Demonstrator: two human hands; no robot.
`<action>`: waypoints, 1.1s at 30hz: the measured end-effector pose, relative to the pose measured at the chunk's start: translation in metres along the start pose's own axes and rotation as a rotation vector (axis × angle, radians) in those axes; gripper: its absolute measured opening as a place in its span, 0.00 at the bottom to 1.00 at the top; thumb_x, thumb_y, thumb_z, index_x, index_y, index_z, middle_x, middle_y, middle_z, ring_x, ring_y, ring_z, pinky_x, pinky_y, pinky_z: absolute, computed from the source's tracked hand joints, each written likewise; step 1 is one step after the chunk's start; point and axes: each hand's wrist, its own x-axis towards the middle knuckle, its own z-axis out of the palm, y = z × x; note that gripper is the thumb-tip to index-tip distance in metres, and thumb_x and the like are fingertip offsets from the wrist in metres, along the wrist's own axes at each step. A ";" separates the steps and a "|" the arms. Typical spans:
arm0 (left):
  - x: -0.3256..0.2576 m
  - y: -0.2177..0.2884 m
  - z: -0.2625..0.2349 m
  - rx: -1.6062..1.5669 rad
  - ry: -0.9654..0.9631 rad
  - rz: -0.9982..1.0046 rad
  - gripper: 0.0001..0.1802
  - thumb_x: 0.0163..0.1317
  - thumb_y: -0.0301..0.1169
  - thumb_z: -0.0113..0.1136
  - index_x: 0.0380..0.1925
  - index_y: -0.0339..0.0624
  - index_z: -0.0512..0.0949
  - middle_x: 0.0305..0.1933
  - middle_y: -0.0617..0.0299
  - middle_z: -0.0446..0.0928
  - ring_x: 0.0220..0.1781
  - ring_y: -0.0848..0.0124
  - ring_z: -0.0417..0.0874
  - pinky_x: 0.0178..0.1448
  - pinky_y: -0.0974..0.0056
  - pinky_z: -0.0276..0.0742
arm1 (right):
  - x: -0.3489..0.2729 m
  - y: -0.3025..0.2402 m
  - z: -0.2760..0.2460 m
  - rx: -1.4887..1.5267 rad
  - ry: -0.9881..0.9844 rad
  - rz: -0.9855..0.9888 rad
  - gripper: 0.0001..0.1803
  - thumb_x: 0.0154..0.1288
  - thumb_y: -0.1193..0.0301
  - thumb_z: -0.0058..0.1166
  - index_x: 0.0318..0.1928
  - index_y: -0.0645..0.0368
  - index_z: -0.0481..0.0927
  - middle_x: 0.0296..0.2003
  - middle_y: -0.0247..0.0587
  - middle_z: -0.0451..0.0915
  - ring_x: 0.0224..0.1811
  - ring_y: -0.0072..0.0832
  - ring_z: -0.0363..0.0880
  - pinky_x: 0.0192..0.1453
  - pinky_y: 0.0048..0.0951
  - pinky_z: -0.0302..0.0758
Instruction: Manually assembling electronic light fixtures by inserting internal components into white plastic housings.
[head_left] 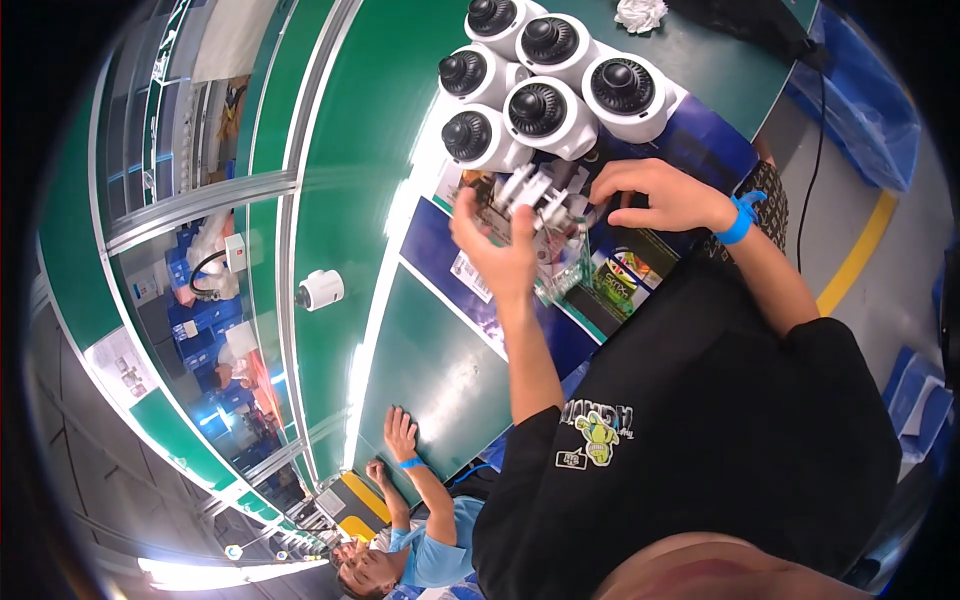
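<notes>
My left hand (pixel 497 255) reaches up over a clear plastic box (pixel 563 268) at the edge of the green bench (pixel 440 370), thumb spread, fingers up against a cluster of white plastic brackets (pixel 537 190). From the right, my right hand (pixel 655 195), with a blue wristband, curls its fingers onto the same brackets. Just beyond both hands stand several white dome cameras (pixel 545 110) with black lenses, packed close together.
One more white dome camera (pixel 320 289) sits alone on the green conveyor to the left. Crumpled white paper (pixel 640 14) lies at the far end. A co-worker's hands (pixel 400 435) rest on the bench nearer me. Blue crates (pixel 865 110) and a yellow floor line (pixel 855 255) are on the right.
</notes>
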 end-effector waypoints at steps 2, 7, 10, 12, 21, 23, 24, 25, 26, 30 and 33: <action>0.024 0.012 -0.013 0.031 0.027 0.062 0.39 0.51 0.43 0.69 0.59 0.37 0.64 0.56 0.51 0.66 0.59 0.60 0.68 0.56 0.58 0.67 | 0.001 0.000 -0.002 0.009 -0.013 -0.003 0.12 0.58 0.74 0.58 0.42 0.65 0.76 0.40 0.43 0.76 0.37 0.32 0.79 0.37 0.27 0.79; 0.087 0.036 -0.014 0.087 -0.090 0.115 0.40 0.48 0.46 0.70 0.57 0.36 0.67 0.59 0.49 0.67 0.59 0.56 0.70 0.59 0.57 0.68 | 0.003 0.002 -0.005 0.013 -0.013 0.000 0.10 0.57 0.76 0.58 0.40 0.65 0.76 0.39 0.41 0.76 0.36 0.29 0.79 0.37 0.26 0.78; 0.113 0.017 -0.005 0.264 -0.177 0.128 0.40 0.44 0.52 0.70 0.53 0.38 0.72 0.52 0.50 0.75 0.54 0.58 0.77 0.59 0.59 0.70 | 0.006 0.003 -0.001 -0.007 -0.050 0.003 0.10 0.58 0.76 0.57 0.42 0.63 0.77 0.42 0.41 0.77 0.38 0.28 0.77 0.38 0.25 0.76; 0.114 0.011 0.002 -0.005 -0.203 0.031 0.35 0.44 0.47 0.71 0.48 0.34 0.76 0.38 0.54 0.81 0.41 0.66 0.82 0.50 0.65 0.75 | 0.003 0.003 -0.004 0.025 -0.009 0.016 0.11 0.59 0.76 0.57 0.43 0.62 0.78 0.43 0.40 0.77 0.38 0.27 0.77 0.39 0.24 0.74; 0.041 -0.101 -0.080 -0.653 0.297 -0.051 0.26 0.64 0.27 0.47 0.62 0.33 0.57 0.56 0.46 0.68 0.57 0.60 0.71 0.62 0.57 0.67 | -0.002 0.005 0.005 -0.120 0.058 -0.036 0.10 0.57 0.80 0.57 0.42 0.61 0.78 0.42 0.41 0.77 0.37 0.29 0.78 0.41 0.28 0.75; 0.012 -0.124 -0.099 -0.530 0.253 0.007 0.24 0.64 0.29 0.47 0.60 0.31 0.61 0.58 0.46 0.68 0.58 0.60 0.71 0.63 0.58 0.66 | -0.002 0.001 0.022 -0.245 0.135 -0.195 0.11 0.56 0.81 0.57 0.41 0.61 0.78 0.39 0.40 0.75 0.36 0.29 0.77 0.39 0.26 0.75; 0.000 -0.134 -0.106 -0.487 0.229 0.038 0.24 0.64 0.30 0.47 0.59 0.30 0.62 0.59 0.46 0.68 0.58 0.61 0.71 0.63 0.59 0.67 | -0.004 -0.004 0.034 -0.227 0.144 -0.147 0.11 0.54 0.81 0.58 0.40 0.61 0.78 0.37 0.40 0.74 0.32 0.29 0.76 0.35 0.26 0.74; -0.008 -0.131 -0.110 -0.497 0.165 0.004 0.24 0.64 0.32 0.49 0.58 0.30 0.66 0.59 0.49 0.69 0.58 0.62 0.72 0.61 0.60 0.68 | -0.007 -0.015 0.044 -0.177 0.092 0.008 0.12 0.54 0.81 0.58 0.41 0.60 0.79 0.34 0.38 0.73 0.28 0.28 0.74 0.32 0.27 0.73; -0.012 -0.127 -0.113 -0.449 0.107 -0.066 0.25 0.63 0.33 0.51 0.58 0.31 0.66 0.60 0.50 0.69 0.58 0.63 0.72 0.61 0.61 0.68 | -0.004 -0.024 0.051 -0.320 0.075 -0.014 0.13 0.54 0.77 0.60 0.42 0.57 0.78 0.31 0.37 0.73 0.25 0.29 0.73 0.30 0.29 0.71; -0.001 -0.076 -0.109 0.027 -0.092 -0.157 0.36 0.55 0.40 0.63 0.61 0.33 0.65 0.60 0.49 0.70 0.59 0.60 0.73 0.61 0.61 0.67 | -0.001 -0.017 0.077 -0.668 0.083 -0.081 0.16 0.54 0.60 0.62 0.40 0.53 0.77 0.26 0.34 0.72 0.26 0.34 0.72 0.31 0.34 0.68; 0.022 -0.055 -0.094 0.221 -0.125 -0.206 0.43 0.48 0.44 0.69 0.60 0.31 0.66 0.57 0.45 0.72 0.57 0.58 0.75 0.61 0.61 0.68 | -0.002 -0.019 0.081 -0.684 0.076 -0.041 0.17 0.52 0.59 0.63 0.39 0.54 0.77 0.26 0.35 0.72 0.27 0.35 0.73 0.31 0.34 0.68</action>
